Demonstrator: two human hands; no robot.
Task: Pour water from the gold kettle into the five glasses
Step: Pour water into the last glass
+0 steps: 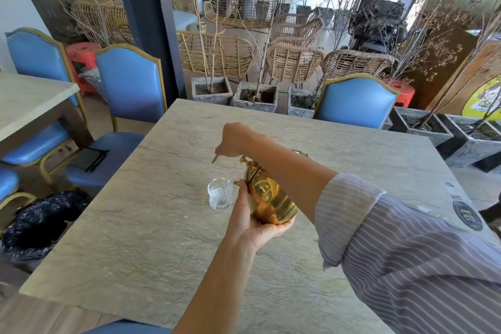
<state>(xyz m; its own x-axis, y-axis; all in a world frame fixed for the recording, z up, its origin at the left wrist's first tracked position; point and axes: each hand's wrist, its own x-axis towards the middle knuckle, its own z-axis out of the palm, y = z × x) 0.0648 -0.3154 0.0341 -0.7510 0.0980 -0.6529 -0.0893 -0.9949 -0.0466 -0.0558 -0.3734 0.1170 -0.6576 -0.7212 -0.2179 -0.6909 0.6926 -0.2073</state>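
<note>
The gold kettle (271, 198) hangs tilted to the left above the stone table (135, 238). My left hand (252, 222) cups its rounded base from below. My right hand (238, 141) reaches over from the right and is closed on the kettle's handle at the top; a thin gold tip sticks out under the fist. One clear patterned glass (220, 194) stands upright on the table just left of the kettle, with a short gold part of the kettle at its rim. I cannot tell whether water is flowing. My right forearm hides part of the kettle, and no other glass is plainly visible.
Blue padded chairs (130, 84) stand at the left and far sides of the table. A second table (29, 97) is at the left, and a dark bag (40, 219) lies on the floor. Stone planters (254, 97) line the far edge. A round badge (467, 215) marks the table's right edge.
</note>
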